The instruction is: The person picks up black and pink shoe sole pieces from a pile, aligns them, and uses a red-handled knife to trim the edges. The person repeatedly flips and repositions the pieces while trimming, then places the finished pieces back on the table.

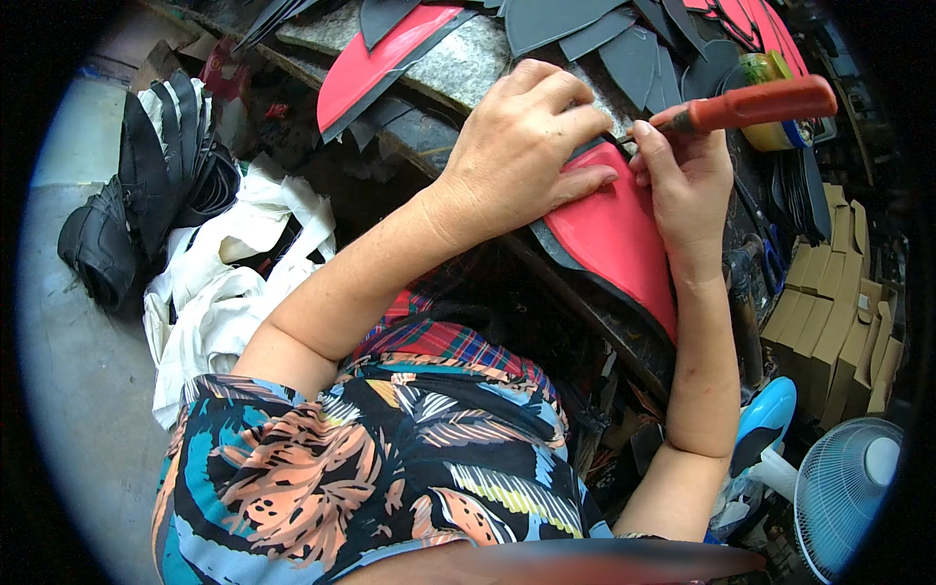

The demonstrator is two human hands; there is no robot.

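Note:
A curved red piece with a black edge (624, 237) lies on the dark work surface in front of me. My left hand (531, 146) bears down on its far end, thumb flat on the red face and fingers bent over the edge. In my right hand (689, 190) is a tool with a red handle (770, 103), pinched near its dark collar. The handle points out to the right. Its thin end runs toward my left fingertips, where the very tip is hard to make out. My two hands almost meet there.
Another red and black piece (385, 63) lies on a grey stone slab (458, 63). Dark cut pieces (556, 24) spread behind. A yellowish jar (770, 132) and blue-handled scissors (773, 261) are right; cartons (829, 302) and a fan (848, 487) stand lower. White cloth (229, 244) hangs left.

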